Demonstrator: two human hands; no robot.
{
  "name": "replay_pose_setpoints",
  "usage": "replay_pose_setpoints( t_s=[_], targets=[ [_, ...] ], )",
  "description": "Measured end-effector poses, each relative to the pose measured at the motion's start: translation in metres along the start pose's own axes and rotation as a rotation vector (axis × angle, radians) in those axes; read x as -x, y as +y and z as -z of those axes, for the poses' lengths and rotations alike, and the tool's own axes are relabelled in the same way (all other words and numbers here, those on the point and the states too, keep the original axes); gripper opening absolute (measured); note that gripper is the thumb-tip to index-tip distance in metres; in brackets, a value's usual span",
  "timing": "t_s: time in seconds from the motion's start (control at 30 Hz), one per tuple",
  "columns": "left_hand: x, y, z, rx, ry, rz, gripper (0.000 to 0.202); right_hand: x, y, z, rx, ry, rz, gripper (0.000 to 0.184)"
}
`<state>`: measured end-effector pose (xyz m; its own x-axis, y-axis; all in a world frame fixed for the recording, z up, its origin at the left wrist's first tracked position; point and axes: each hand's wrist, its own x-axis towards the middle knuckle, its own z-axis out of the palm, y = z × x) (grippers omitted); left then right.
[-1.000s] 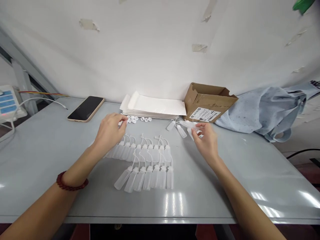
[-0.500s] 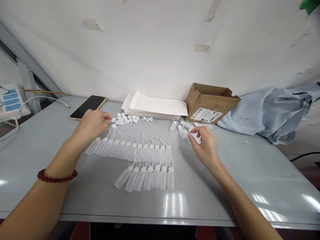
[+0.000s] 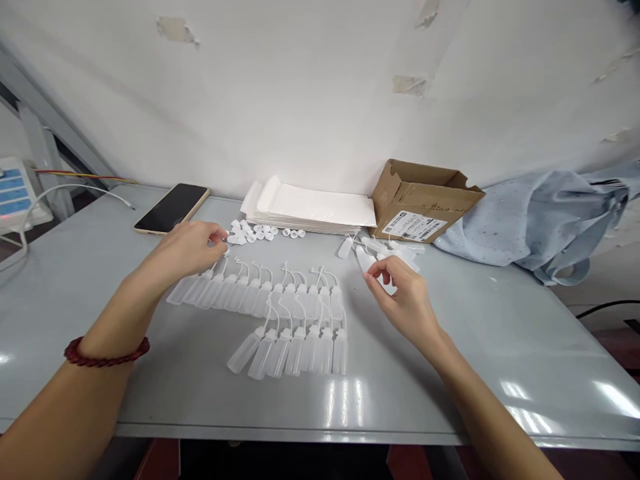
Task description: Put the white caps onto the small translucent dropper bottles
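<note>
My left hand is at the left edge of a pile of small white caps. Its thumb and fingers are curled together, and what they pinch, if anything, is too small to make out. My right hand is closed in a pinch at the lower end of a translucent squeeze bottle, which lies among several loose bottles below the cardboard box. Between the hands, more thin-tubed bottles lie side by side in a back row and a shorter front row.
A phone lies at the back left. White envelopes are stacked against the wall, beside an open cardboard box. Pale blue cloth lies at the right; a power strip and white cable are at the left.
My left hand has come slightly right, against the caps. The right hand has moved left and a little nearer, its fingertips closing at the bottle's end. The view has shifted slightly.
</note>
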<state>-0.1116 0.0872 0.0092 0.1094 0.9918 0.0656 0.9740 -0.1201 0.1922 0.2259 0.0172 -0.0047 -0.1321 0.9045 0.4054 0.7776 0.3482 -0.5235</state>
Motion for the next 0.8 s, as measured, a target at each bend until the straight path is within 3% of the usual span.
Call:
replay_pose_setpoints(
  t_s=[0.17,0.37,0.53,0.8],
  targets=[
    [-0.001,0.004,0.001,0.023,-0.025,0.024,0.024,0.001,-0.007,0.005,-0.113,-0.138,-0.084,0.009],
    [-0.004,0.013,0.004,0.05,-0.034,0.101,0.03,0.008,-0.028,0.023,-0.231,-0.492,-0.071,0.017],
    [0.002,0.029,0.012,0.092,0.037,0.138,0.031,0.019,-0.043,0.03,-0.016,-0.769,0.012,0.036],
    [0.012,0.046,0.016,0.145,0.147,0.071,0.032,0.025,-0.049,0.025,0.266,-0.896,0.073,0.062]
  ],
)
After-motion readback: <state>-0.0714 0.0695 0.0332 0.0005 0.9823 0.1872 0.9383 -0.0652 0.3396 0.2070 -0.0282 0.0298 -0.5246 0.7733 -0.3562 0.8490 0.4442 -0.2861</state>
